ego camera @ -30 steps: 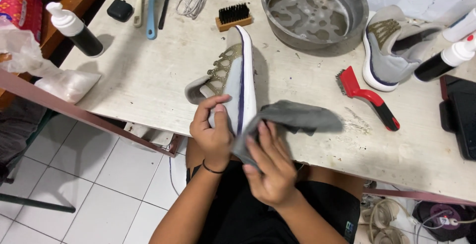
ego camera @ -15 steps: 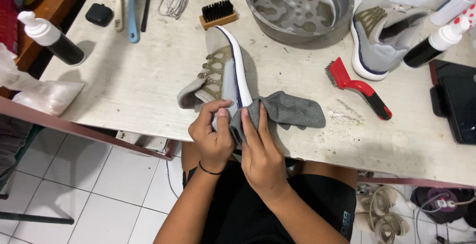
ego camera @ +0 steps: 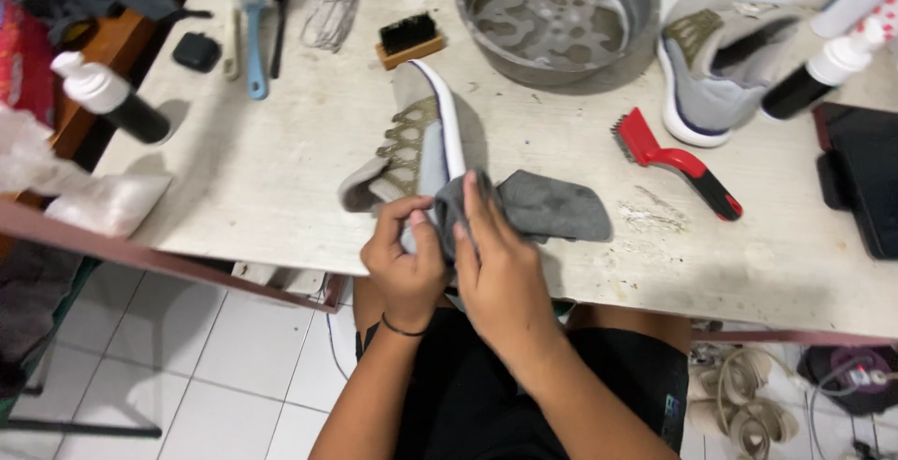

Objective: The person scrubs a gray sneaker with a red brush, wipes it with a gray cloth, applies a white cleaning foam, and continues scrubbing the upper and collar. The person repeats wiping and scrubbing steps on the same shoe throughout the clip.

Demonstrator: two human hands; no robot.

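A grey shoe (ego camera: 416,147) is gripped at its heel end by the left hand (ego camera: 404,264); a grey cloth (ego camera: 547,206) is pressed to it under the right hand (ego camera: 496,268), fingers closed. Both lie at the near edge of a stained whitish table (ego camera: 281,161). Beyond the grip: one red brush (ego camera: 675,161) to the right, one wooden brush (ego camera: 410,37), one metal basin (ego camera: 557,13), a second shoe (ego camera: 716,63). Three white-capped dark bottles are counted: one (ego camera: 112,100) far left, two (ego camera: 823,67) far right. White floor tiles (ego camera: 215,366) are seen below.
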